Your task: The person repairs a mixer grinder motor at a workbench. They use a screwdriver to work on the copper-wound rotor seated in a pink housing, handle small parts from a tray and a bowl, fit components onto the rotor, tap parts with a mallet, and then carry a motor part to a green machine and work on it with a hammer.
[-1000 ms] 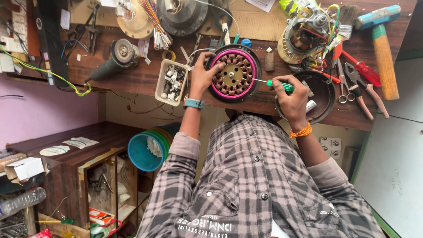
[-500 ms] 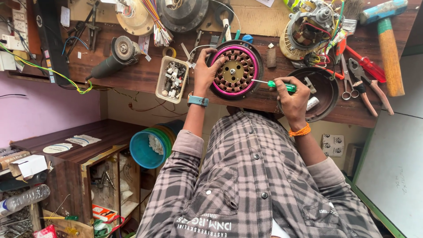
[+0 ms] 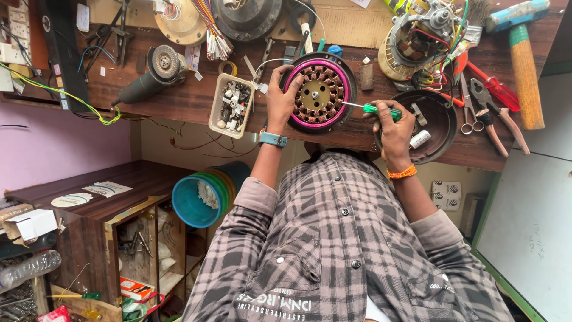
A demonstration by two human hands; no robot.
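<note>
A person in a checked shirt leans over a wooden bench [image 3: 179,101] full of tools. In the middle, near the front edge, lies a round motor part [image 3: 319,92] with a pink ring around it and brown wire coils showing inside.

The left hand [image 3: 279,102], with a blue watch on its wrist, grips the left side of the motor part with its fingers curled over the rim. The right hand [image 3: 396,126], with an orange band on its wrist, is closed around a green-handled screwdriver [image 3: 374,109]. The thin metal tip points at the right edge of the coils - I cannot tell if it touches.

The work looks partly done to me. The motor part lies open, coils bare. A dark round cover [image 3: 441,128] sits just beside it under the right hand, with small bits inside - so it is off, not on. A little tray of screws and bits [image 3: 231,106] waits near the left hand.

Further off lie a grinder [image 3: 149,77], a hammer [image 3: 524,56] and red-handled pliers [image 3: 491,116], all untouched.
</note>
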